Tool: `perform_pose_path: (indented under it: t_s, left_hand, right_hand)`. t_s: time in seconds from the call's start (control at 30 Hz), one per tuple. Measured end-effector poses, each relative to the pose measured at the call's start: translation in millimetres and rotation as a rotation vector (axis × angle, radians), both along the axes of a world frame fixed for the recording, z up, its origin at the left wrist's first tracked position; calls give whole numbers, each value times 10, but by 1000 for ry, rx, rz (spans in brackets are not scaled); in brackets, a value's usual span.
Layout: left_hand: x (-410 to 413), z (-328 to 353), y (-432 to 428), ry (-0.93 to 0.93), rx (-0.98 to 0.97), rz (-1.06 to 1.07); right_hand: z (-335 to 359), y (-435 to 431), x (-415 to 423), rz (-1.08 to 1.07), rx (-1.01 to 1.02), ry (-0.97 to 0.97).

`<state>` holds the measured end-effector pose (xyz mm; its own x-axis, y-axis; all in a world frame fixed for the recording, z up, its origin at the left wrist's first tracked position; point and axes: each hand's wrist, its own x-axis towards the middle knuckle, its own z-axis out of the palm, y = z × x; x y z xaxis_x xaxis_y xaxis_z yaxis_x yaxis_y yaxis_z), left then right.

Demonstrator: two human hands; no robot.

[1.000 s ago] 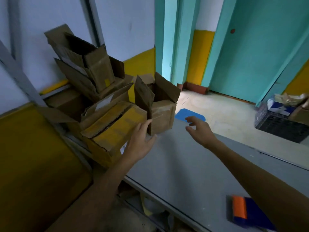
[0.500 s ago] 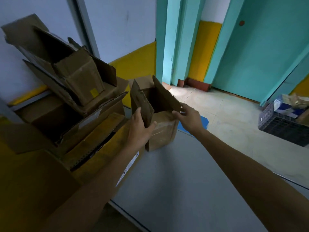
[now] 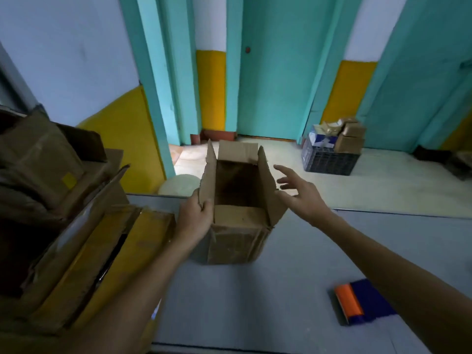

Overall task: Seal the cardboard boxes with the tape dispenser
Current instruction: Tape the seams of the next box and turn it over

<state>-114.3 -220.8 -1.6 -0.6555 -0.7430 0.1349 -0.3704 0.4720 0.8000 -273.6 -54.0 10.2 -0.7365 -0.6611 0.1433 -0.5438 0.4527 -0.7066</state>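
one open cardboard box (image 3: 237,233) stands upright on the grey desk (image 3: 255,315), between the two hands, with all four flaps up. the left hand (image 3: 195,218) grips the box's left flap at its lower edge, thumb and fingers curled round the cardboard. the right hand (image 3: 301,198) is spread, fingers straight and apart, holding nothing; it sits just beside the right flap (whether the palm touches the flap edge cannot be told).

one tape dispenser (image 3: 362,305), blue with an orange part, lies flat on the desk near and to the right, under the right forearm and well apart from both hands and from the box.

along the left side of the desk a pile of cardboard boxes (image 3: 51,200) leans, flaps loose; they overlap too much for a sure count, though at least three show. far right on the floor (image 3: 383,185) stands one dark crate (image 3: 329,162) with a few small boxes heaped in it.
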Motion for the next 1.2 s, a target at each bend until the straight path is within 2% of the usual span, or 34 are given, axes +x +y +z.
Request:
perform_pose_path:
  t_s: [0.07, 0.13, 0.2, 0.23, 0.3, 0.33, 0.47, 0.63, 0.83, 0.9, 0.97, 1.1, 1.13, 1.2]
  left_hand:
    - [57, -26, 106, 24, 23, -48]
    - [158, -72, 236, 21, 30, -87]
    - [253, -93, 340, 32, 26, -119]
    - [292, -97, 367, 42, 29, -119]
    - [348, -105, 389, 62, 42, -119]
    - [369, -104, 395, 68, 50, -126]
    - [463, -83, 438, 57, 62, -145]
    - [511, -133, 527, 14, 96, -97]
    - [509, -196, 520, -27, 131, -58]
    - [512, -196, 514, -35, 116, -54]
    - [526, -192, 527, -23, 117, -54]
    - [527, -161, 610, 60, 131, -188]
    - [516, -175, 634, 55, 45, -266]
    - [470, -247, 655, -89, -204, -432]
  right_hand:
    - [-8, 156, 30, -62, 8, 133]
    - [36, 258, 53, -103, 95, 364]
    - [99, 294, 37, -35, 312, 581]
    - [121, 290, 27, -11, 466, 594]
    - [126, 283, 24, -25, 697, 455]
    - [105, 278, 7, -50, 713, 380]
    - [43, 265, -152, -188, 517, 168]
    - [34, 98, -314, -172, 304, -224]
    - [49, -124, -447, -102, 184, -324]
    - [68, -135, -497, -115, 84, -336]
    - [68, -87, -494, -42, 64, -255]
    - [-105, -24, -431, 254, 552, 331]
    - [-166, -17, -426, 299, 602, 435]
    - [-188, 45, -381, 335, 464, 490]
